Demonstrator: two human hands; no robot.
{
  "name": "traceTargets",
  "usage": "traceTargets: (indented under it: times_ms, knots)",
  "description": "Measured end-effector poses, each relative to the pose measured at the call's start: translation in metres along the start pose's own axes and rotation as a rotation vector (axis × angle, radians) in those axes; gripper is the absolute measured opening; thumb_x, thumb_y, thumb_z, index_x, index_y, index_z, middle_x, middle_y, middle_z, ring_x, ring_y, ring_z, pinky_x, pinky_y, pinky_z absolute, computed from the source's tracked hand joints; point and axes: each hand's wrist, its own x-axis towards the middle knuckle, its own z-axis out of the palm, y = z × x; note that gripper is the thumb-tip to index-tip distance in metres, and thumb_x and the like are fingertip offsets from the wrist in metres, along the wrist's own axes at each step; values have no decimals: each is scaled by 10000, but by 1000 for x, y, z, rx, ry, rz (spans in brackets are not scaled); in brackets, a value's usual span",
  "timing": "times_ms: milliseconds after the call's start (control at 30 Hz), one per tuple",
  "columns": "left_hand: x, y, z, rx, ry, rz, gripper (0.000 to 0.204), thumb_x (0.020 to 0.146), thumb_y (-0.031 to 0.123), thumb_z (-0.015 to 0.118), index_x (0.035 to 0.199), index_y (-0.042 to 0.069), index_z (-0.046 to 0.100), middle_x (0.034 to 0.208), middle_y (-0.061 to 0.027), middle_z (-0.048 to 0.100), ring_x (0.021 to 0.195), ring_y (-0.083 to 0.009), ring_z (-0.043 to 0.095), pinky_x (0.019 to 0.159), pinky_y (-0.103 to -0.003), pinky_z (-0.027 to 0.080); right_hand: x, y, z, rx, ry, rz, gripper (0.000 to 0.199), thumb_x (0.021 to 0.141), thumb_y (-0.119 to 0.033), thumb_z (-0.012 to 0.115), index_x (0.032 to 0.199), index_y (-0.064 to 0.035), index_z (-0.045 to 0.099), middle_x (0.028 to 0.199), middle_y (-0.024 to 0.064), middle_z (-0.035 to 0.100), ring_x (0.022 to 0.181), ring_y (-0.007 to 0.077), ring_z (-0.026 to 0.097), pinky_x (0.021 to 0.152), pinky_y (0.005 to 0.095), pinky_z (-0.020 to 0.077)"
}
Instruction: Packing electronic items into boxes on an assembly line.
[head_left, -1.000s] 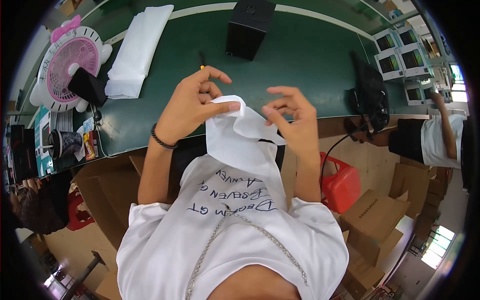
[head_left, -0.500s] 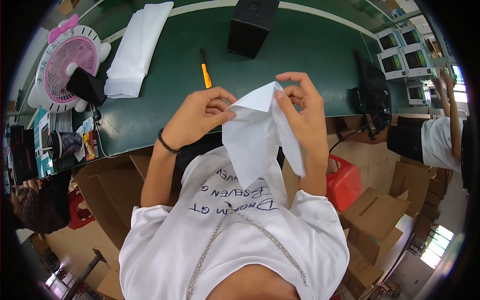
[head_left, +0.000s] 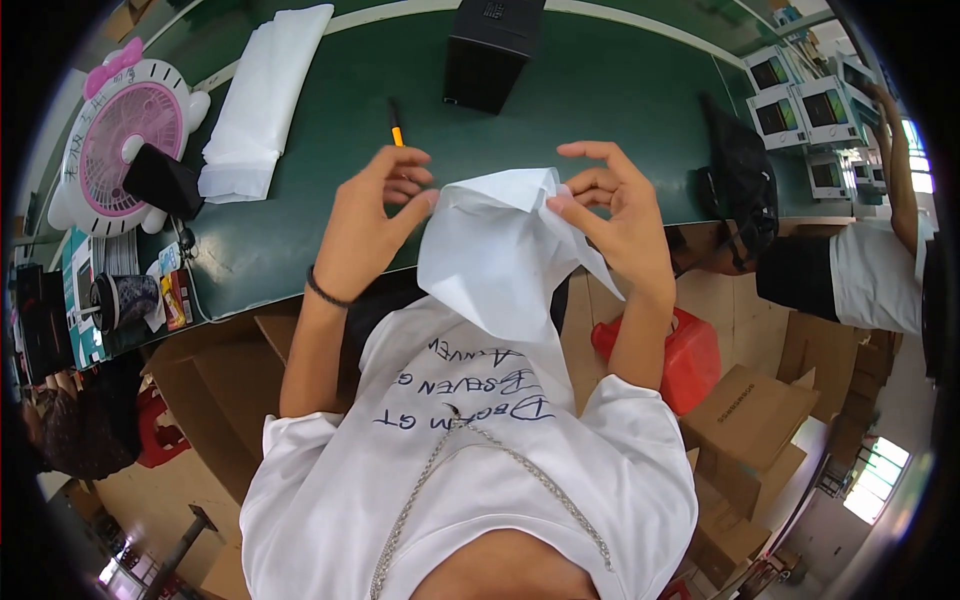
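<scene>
L hand (head_left: 372,228) half-curled, thumb apart from index, tip at sheet's L edge; can't tell if gripping. White sheet (head_left: 488,255) hangs btwn hands, R of L hand, creased, long axis unclear. R hand (head_left: 622,228) nearer, thumb + fingers pinching upper R corner.
</scene>
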Motion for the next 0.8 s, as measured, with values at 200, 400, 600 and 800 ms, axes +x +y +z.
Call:
traceTargets:
  times_ms: [200,400,600,800]
  knots:
    - [-44,55,40,-132,17,124,506,777,128,889,1118,17,533,955,-93,670,832,-150,680,770,-260,549,-6,-8,21,170,159,64,386,805,64,806,1129,-7,609,847,47,655,791,65,650,685,191,521]
    - [-22,37,71,-478,-18,21,531,855,41,799,1237,5,433,1102,-133,612,864,-137,657,774,-252,552,-8,-3,19,382,14,-39,282,830,97,756,1060,8,619,937,73,620,804,102,643,700,226,558]
    - [-5,24,-8,10,14,307,299,790,-188,563,902,37,725,1181,-96,589,853,-159,614,757,-268,530,-9,-22,-30,-186,-203,-269,227,851,162,620,1008,28,715,987,91,561,846,176,608,710,286,529]
    - [15,28,-65,651,-231,363,312,863,25,667,1163,101,704,1274,-136,602,1085,-302,604,884,-344,513,-21,-39,-29,-680,-554,-262,248,793,-150,818,990,-32,727,981,106,470,867,249,534,761,328,467]
